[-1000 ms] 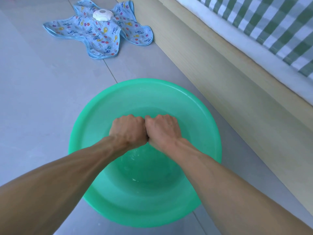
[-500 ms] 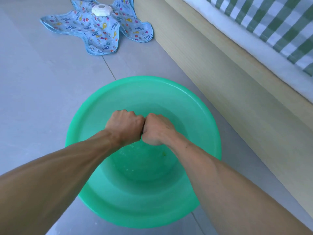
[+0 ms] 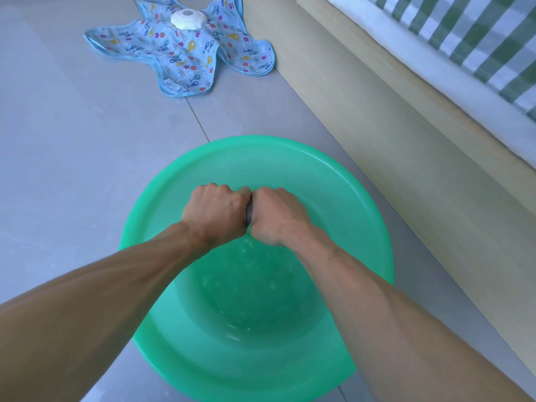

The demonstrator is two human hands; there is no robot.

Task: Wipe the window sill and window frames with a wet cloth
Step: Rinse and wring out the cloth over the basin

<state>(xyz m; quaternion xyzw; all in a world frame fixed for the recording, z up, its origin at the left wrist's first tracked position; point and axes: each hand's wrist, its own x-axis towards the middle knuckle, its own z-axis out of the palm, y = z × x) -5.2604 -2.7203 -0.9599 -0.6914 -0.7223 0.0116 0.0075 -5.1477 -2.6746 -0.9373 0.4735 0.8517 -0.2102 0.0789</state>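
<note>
Green basin (image 3: 333, 181) on floor; left hand (image 3: 216, 213) and right hand (image 3: 277, 217) fisted together over it, both gripping grey cloth (image 3: 249, 211), mostly hidden.

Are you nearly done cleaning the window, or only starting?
Only starting. Done, it seems: the cloth has been wetted, since there is water in the green basin. In hand: the left hand and right hand grip the cloth, fists together above the basin, apparently wringing it. Left: all the wiping; no window sill or frame shows in this view.
</note>
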